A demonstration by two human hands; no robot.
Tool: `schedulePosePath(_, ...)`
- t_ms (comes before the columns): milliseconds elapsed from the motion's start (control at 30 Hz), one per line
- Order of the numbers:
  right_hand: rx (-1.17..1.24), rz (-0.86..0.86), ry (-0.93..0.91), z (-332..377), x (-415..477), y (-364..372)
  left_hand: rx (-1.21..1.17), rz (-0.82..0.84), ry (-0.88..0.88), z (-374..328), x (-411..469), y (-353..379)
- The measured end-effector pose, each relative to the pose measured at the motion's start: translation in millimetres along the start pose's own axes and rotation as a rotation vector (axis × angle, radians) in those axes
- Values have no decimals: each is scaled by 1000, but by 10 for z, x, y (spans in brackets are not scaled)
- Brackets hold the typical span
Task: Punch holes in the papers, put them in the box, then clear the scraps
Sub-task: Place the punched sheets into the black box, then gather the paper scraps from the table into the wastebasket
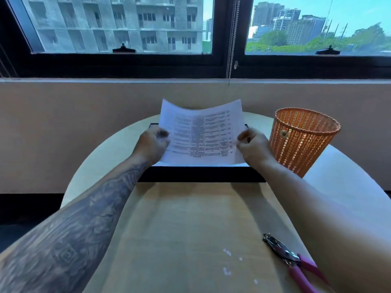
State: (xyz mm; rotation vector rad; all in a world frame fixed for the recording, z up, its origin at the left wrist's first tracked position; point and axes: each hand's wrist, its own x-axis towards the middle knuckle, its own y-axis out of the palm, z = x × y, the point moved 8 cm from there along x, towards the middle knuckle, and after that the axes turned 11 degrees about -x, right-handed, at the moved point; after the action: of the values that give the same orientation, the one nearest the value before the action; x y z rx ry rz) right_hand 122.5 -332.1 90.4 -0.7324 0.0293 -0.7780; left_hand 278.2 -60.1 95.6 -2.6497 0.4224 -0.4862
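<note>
A printed sheet of paper (pixel 201 132) with a table of text is held up by both hands, sagging slightly in the middle. My left hand (pixel 151 143) grips its left edge and my right hand (pixel 252 144) pinches its right edge. Directly under the paper lies a flat black box (pixel 201 173) with a white inside showing along its near edge. A hole punch (pixel 294 261) with pink handles lies on the table near my right forearm. Small white paper scraps (pixel 227 261) are scattered on the tabletop in front of me.
An orange perforated waste basket (pixel 302 140) stands upright to the right of the box. The round light wooden table (pixel 179 229) reaches a beige wall under a window. A blind cord (pixel 230 49) hangs at the window's middle.
</note>
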Motion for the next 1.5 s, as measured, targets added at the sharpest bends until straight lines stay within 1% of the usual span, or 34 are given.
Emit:
schedulePosePath(100, -203, 107, -6, -116, 60, 202, 172, 145, -110, 212, -2, 189)
schedulePosePath(300, -527, 256, 19, -173, 28, 395, 348, 233, -205, 289, -50, 292)
schedulePosePath(433, -649, 346, 78, -252, 36, 468, 508, 299, -281, 378, -37, 336)
schedulePosePath(533, -717, 379, 67, -260, 52, 495, 537, 281, -326, 463, 2, 325)
schedulePosePath(667, -750, 362, 27, -223, 64, 496, 540, 239, -321, 483, 14, 312)
schedulePosePath(733, -659, 305, -8, -151, 39, 435, 486, 190, -264, 422, 6, 288)
schedulePosePath(767, -578, 271, -26, -109, 12, 384, 422, 150, -203, 367, -2, 264)
schedulePosePath(833, -377, 191, -90, -26, -39, 261, 258, 65, -26, 202, -49, 191)
schedulePosePath(900, -248, 103, -184, 58, -143, 105, 171, -25, 139, 16, -185, 75)
schedulePosePath(967, -219, 48, -270, 123, -326, -23, 141, -91, 257, -148, -383, -28)
schedulePosePath(1033, -219, 65, -340, 176, -622, -80, 108, -95, 331, -257, -645, -55)
schedulePosePath(1133, -201, 203, -423, 227, -1198, -31, 28, 4, 326, -306, -1084, 60)
schedulePosePath(1200, -250, 266, -492, 209, -1571, 41, -2, 108, 278, -272, -1360, 211)
schedulePosePath(1300, -355, 342, -516, 102, -2005, 122, 14, 261, 200, -185, -1762, 483)
schedulePosePath(1400, -423, 363, -572, 72, -2317, 107, 57, 294, 188, -133, -2100, 659)
schedulePosePath(1500, -504, 347, -621, 20, -2503, 38, 200, 295, 267, -144, -2295, 738)
